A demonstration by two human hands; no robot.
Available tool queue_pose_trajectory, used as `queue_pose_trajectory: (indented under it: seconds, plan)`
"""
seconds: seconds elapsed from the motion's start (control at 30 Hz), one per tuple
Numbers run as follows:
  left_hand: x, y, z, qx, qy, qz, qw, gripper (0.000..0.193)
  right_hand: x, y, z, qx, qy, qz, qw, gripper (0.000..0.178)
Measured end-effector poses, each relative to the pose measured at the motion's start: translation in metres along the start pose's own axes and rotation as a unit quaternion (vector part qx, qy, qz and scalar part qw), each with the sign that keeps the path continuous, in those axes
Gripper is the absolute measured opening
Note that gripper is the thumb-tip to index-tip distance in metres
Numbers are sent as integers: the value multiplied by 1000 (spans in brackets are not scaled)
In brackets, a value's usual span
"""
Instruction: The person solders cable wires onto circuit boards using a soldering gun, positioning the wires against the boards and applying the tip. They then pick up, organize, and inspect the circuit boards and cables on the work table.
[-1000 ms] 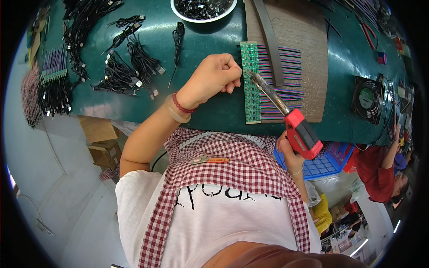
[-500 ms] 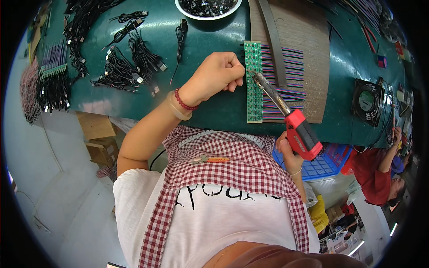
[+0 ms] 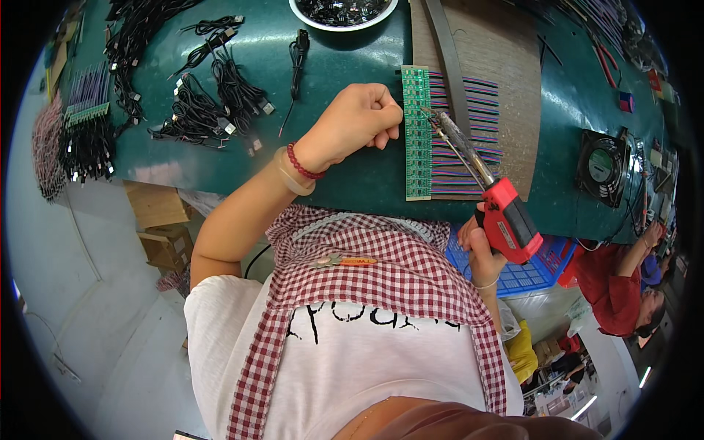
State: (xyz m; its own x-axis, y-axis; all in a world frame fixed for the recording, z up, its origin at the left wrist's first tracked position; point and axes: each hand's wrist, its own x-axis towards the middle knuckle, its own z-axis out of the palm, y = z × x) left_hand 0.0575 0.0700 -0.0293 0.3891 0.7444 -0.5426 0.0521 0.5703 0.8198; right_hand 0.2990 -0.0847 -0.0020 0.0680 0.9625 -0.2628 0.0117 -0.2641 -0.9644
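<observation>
Green workbench (image 3: 352,183): left hand (image 3: 352,121), curled shut, steadies a green circuit strip (image 3: 418,132); right hand (image 3: 480,249) grips a red soldering iron (image 3: 506,220) (tip on the strip). Slipping could burn nearby fingers.

One soldering iron (image 3: 480,187), one green circuit strip (image 3: 418,132), one fan (image 3: 603,167).

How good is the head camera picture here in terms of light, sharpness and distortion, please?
Head view: even light with soft shadows; the left hand, green circuit strip and red soldering gun in the right hand are sharp; the green table edge bends from the fisheye; the corners are black.
</observation>
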Motion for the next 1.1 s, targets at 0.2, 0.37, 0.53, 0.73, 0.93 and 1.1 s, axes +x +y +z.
queue_pose_trajectory:
  seconds: [0.2, 0.37, 0.53, 0.73, 0.93, 1.1]
  plan:
    - [-4, 9, -5, 41, -8, 11, 999, 15, 3, -3, 3, 27, 15, -19, 999, 40]
    - [13, 46, -41, 439, 155, 259, 846, 23, 6, -7, 0, 68, 44, -57, 995, 39]
    - [60, 67, -64, 603, 351, 418, 582, 10, 10, -8, -1, 78, 35, -77, 993, 38]
    - [71, 69, -71, 653, 292, 332, 615, 11, 9, -12, -2, 86, 50, -96, 990, 39]
    - [53, 79, -73, 559, 270, 311, 720, 11, 19, -20, 1, 103, 63, -105, 987, 38]
    - [26, 64, -60, 395, 233, 337, 822, 11, 29, -30, 14, 148, 42, -124, 980, 39]
